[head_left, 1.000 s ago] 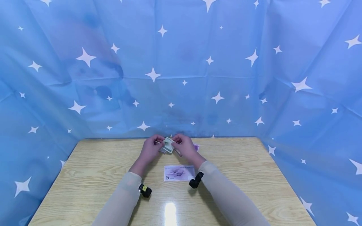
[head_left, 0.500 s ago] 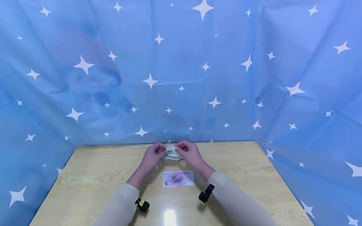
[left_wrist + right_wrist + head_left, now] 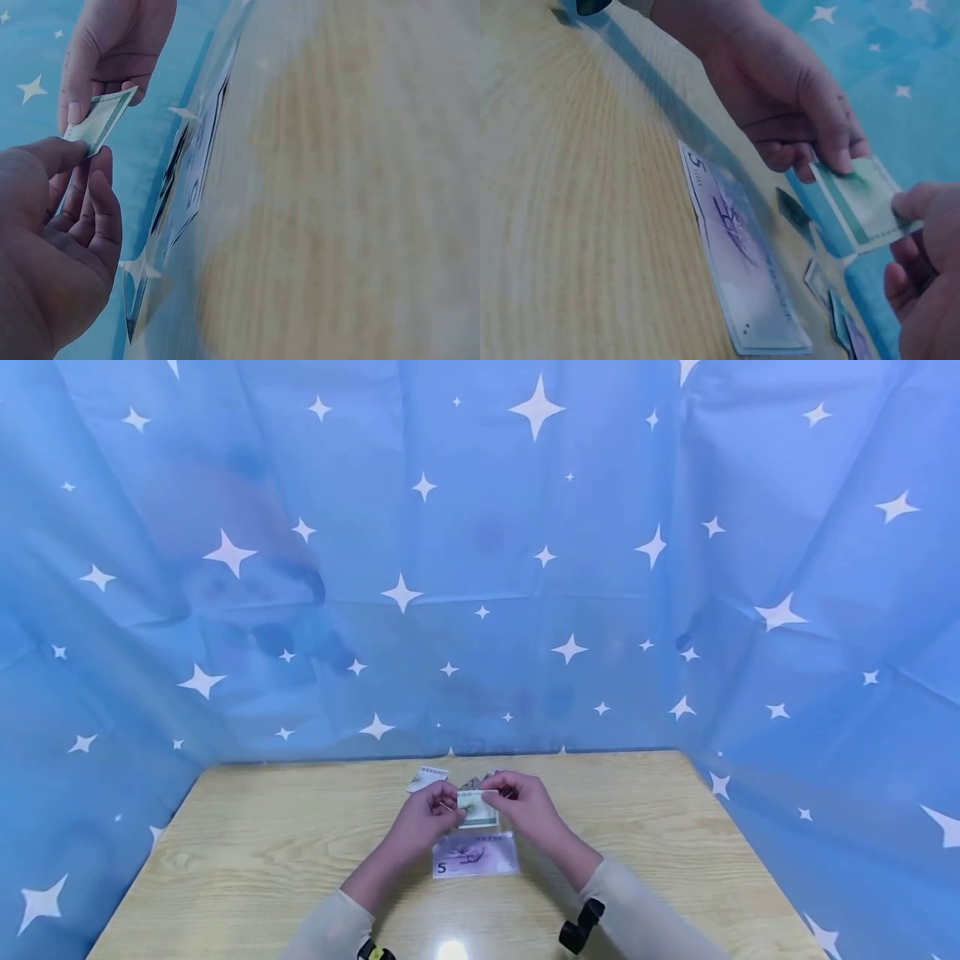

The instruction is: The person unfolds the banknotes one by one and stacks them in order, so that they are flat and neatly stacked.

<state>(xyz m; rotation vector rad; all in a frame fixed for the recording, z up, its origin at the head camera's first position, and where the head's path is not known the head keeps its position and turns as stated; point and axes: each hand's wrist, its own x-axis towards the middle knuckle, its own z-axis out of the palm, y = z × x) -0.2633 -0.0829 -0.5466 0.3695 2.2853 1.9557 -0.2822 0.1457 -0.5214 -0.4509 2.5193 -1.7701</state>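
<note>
My left grip [image 3: 423, 818] and right grip [image 3: 527, 806] pinch opposite sides of the green note [image 3: 480, 812], lower centre of the frame, just above the purple note [image 3: 483, 858]. I seem to be positioning it; setting it down calls for lowering it level.

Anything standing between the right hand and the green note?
Nothing visible does: the right hand pinches the green note directly, and the left hand holds its opposite side. The purple 5 note lies on the table below, not between them.
</note>
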